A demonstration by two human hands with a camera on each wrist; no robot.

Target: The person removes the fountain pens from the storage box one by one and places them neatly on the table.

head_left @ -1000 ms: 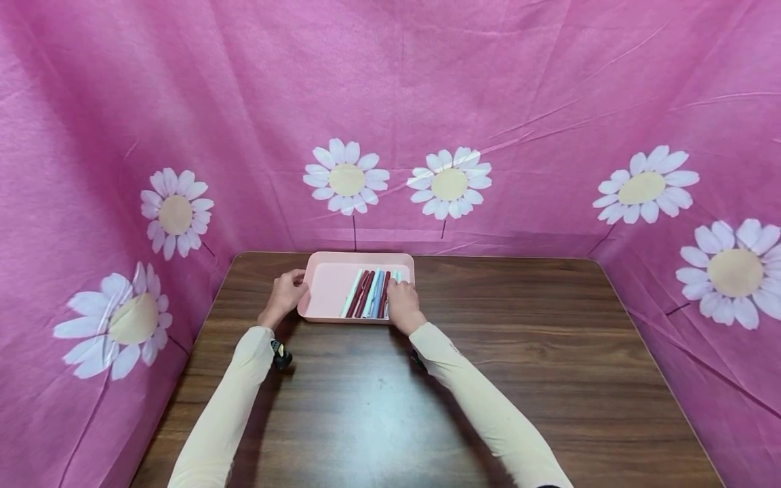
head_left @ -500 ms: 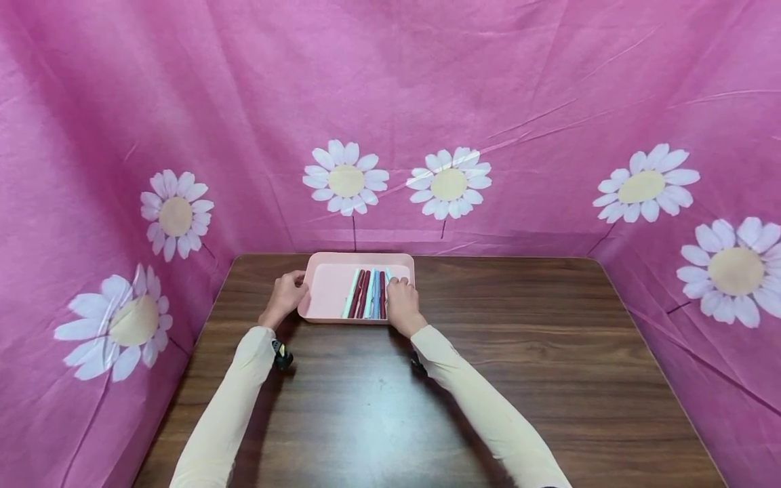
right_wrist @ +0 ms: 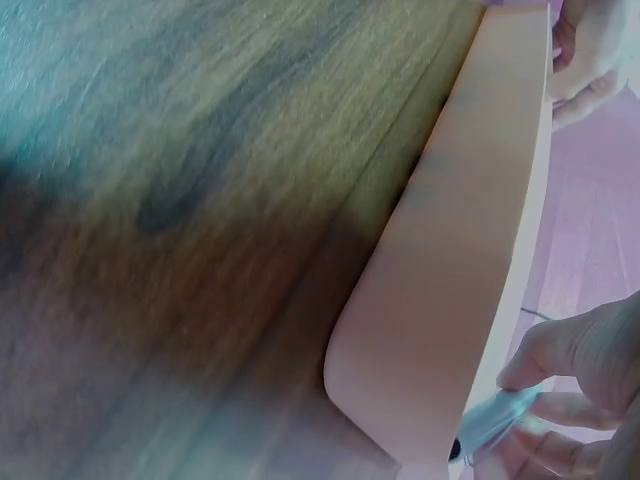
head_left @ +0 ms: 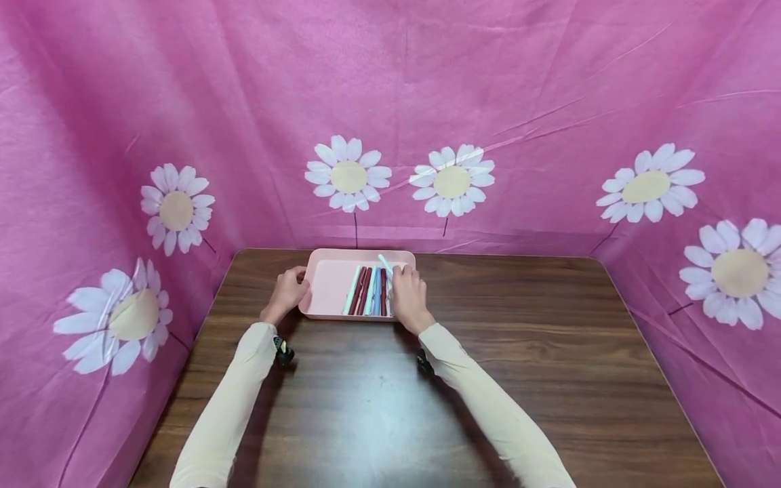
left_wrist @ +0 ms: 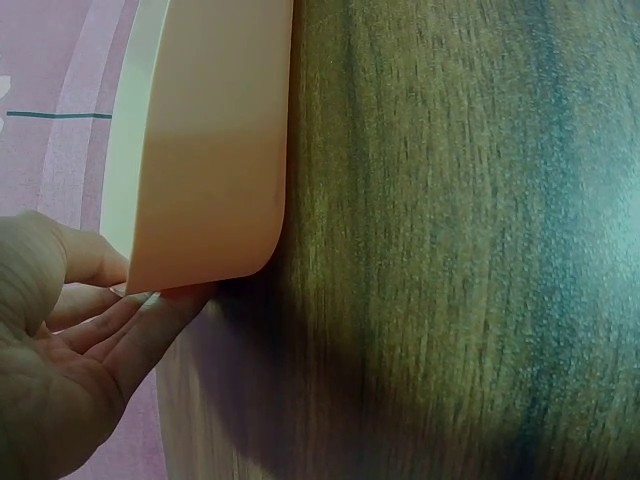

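Note:
A pink tray (head_left: 326,281) lies at the far side of the wooden table. Several pens (head_left: 367,291) in mint, dark red and blue lie side by side in its right half. My left hand (head_left: 287,293) grips the tray's left side; the left wrist view has the thumb and fingers on either side of the rim. Over the tray's right end, my right hand (head_left: 410,297) pinches a pale mint pen (head_left: 384,262), which leans left at its far end. In the right wrist view this pen (right_wrist: 492,424) shows a dark tip, and the fingers hide part of it.
The brown wooden table (head_left: 518,352) extends to the front and right of the tray. Close behind it hangs a pink cloth (head_left: 525,196) with white daisies, which also encloses both sides. A small dark device (head_left: 283,352) sits at the left wrist.
My right hand has moved slightly right, and the pale mint pen it holds has tilted, its far end now farther back and leftward. The left hand keeps its grip on the tray.

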